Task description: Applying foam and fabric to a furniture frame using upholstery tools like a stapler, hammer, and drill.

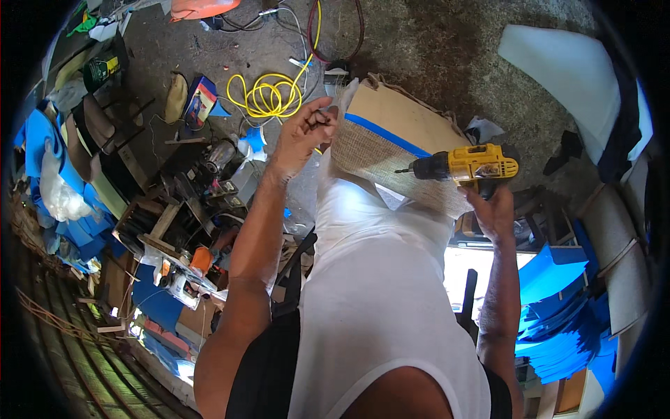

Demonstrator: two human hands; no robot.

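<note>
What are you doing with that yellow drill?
A person in a white sleeveless shirt stands over a cluttered workshop floor. The right hand holds a yellow cordless drill, its bit pointing at a woven panel with a blue stripe and a brown cardboard-like backing. The left hand is raised beside the panel's edge, pinching something small and dark, too small to identify. A coiled yellow cord lies on the floor beyond.

drill [474, 166]: yellow body, black grip and chuck | panel [398, 150]: tan board, woven beige mesh, one blue stripe seen across it | shirt [377, 293]: plain white | coiled cable [262, 94]: bright yellow | foam sheets [558, 321]: blue, stacked | floor [433, 49]: mottled grey | strap [289, 279]: black
</note>
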